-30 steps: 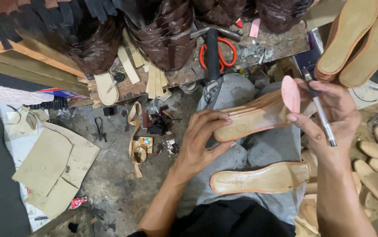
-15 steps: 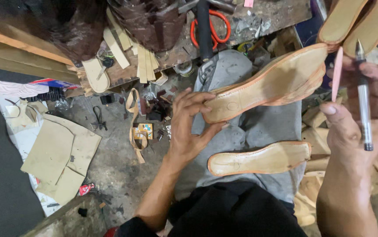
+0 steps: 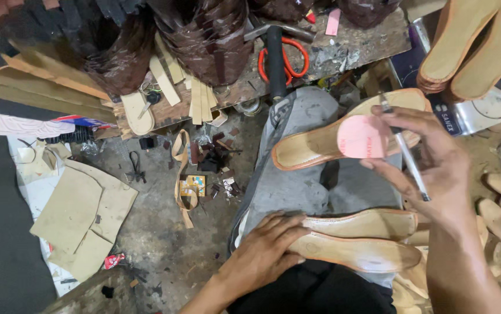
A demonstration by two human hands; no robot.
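left hand (image 3: 268,250) lies flat, fingers spread, on two tan soles (image 3: 367,241) stacked on the lap, their toe ends cut off behind the right forearm | right hand (image 3: 431,163) pinches a silver pen (image 3: 404,148) and a pink heel pad (image 3: 362,136) against a third tan insole (image 3: 326,139); pad's print unreadable

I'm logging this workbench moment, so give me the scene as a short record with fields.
Left hand: rests on two flat tan leather shoe soles lying on the lap
Right hand: holds a tan shoe sole with a pink heel pad and a slim silver pen
Bench: red-handled scissors, black-handled hammer
Floor: beige cardboard pieces
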